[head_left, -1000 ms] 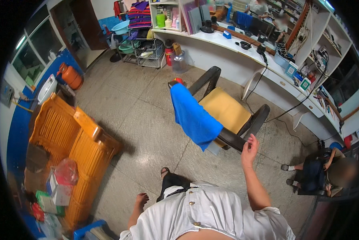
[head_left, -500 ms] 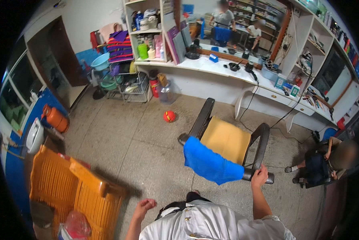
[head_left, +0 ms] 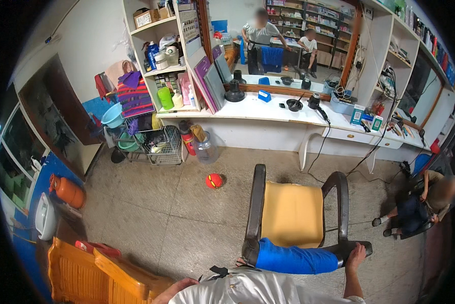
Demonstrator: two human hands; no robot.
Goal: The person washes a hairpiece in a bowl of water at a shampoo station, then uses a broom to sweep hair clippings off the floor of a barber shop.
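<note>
A salon chair (head_left: 292,213) with a yellow seat and dark armrests stands in front of me, its back toward me. A blue towel (head_left: 296,256) is draped over the top of its backrest. My right hand (head_left: 356,256) grips the right end of that dark backrest, fingers curled over it. Low in the picture, by the left side of my white shirt, is my left hand (head_left: 184,285). Its fingers are partly hidden against my side, and nothing shows in it.
A white counter (head_left: 268,107) under a mirror holds a hair dryer (head_left: 316,105) and a black bowl (head_left: 294,105). A red ball (head_left: 214,181) lies on the floor. A wooden bench (head_left: 80,268) stands at left. At right, a person (head_left: 415,207) sits.
The chair has turned to face the counter more squarely, with my right hand still on its backrest. My left hand has drawn in to my side. The view has tilted up.
</note>
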